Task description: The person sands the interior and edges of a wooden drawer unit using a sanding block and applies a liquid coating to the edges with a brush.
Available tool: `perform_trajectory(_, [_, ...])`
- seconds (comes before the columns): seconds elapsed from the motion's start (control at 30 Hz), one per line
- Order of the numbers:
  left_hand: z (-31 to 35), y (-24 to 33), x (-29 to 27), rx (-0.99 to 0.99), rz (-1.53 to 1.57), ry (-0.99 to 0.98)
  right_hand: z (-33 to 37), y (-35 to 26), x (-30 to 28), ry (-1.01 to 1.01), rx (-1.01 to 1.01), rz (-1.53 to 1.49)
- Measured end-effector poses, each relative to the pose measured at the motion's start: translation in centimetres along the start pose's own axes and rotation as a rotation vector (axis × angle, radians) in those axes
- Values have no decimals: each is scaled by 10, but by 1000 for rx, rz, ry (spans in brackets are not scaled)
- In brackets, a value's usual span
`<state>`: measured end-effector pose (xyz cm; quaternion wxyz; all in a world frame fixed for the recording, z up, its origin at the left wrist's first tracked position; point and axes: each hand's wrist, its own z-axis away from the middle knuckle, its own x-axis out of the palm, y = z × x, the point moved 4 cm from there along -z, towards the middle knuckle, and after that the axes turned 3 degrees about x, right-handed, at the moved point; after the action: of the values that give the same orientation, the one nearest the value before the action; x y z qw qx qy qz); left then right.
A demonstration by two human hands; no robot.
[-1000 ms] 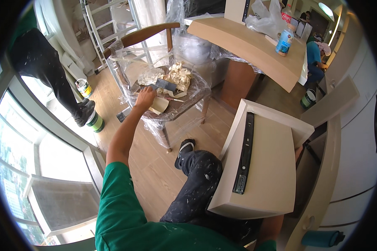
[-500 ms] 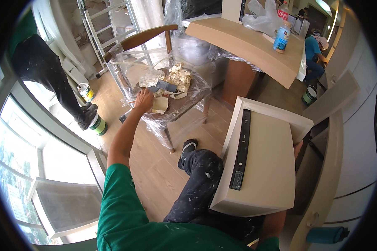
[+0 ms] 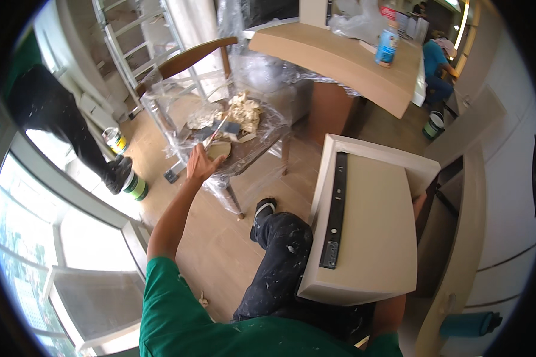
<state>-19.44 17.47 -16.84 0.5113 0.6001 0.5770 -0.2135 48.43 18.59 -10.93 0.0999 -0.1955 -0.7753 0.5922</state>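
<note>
My left hand (image 3: 201, 165) is closed around the lower end of a thin stick-like tool (image 3: 218, 129), perhaps a slim brush; its tip is too small to make out. The hand is at the front edge of a plastic-wrapped chair (image 3: 256, 157). On the seat beside it lie crumpled pale paper (image 3: 244, 112), a dark grey folded sheet (image 3: 231, 128) and a beige piece (image 3: 220, 150). My right hand (image 3: 420, 204) grips the far right side of a cream drawer (image 3: 375, 232), most of the fingers hidden behind it. The drawer rests tilted by my thigh, its black runner (image 3: 335, 208) facing up.
A brown-topped table (image 3: 339, 53) holds a blue-labelled bottle (image 3: 387, 47) and a plastic bag (image 3: 357, 27). A stepladder (image 3: 128, 53) stands behind the chair. At left, another person's leg (image 3: 71, 119) is near paint cans (image 3: 136, 186). A teal bottle (image 3: 467, 324) lies at lower right.
My left hand has drawn back slightly from the things on the seat, and the thin stick now points up and away from it. The drawer is still held on the right.
</note>
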Motion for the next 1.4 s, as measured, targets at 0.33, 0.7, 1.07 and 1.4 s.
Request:
perform_trajectory(0.33, [-6, -1, 42, -104, 4, 47, 4, -34, 16, -12, -55, 140])
perform_trajectory(0.7, [-9, -28, -12, -104, 134, 170, 15, -43, 29, -29, -71, 117])
perform_trajectory(1.07, [7, 325, -229, 519, 731, -272, 13, -57, 45, -161, -228, 297])
perform_trajectory(1.4, [91, 525, -174, 813, 646, -620, 19, -95, 95, -448, -489, -190])
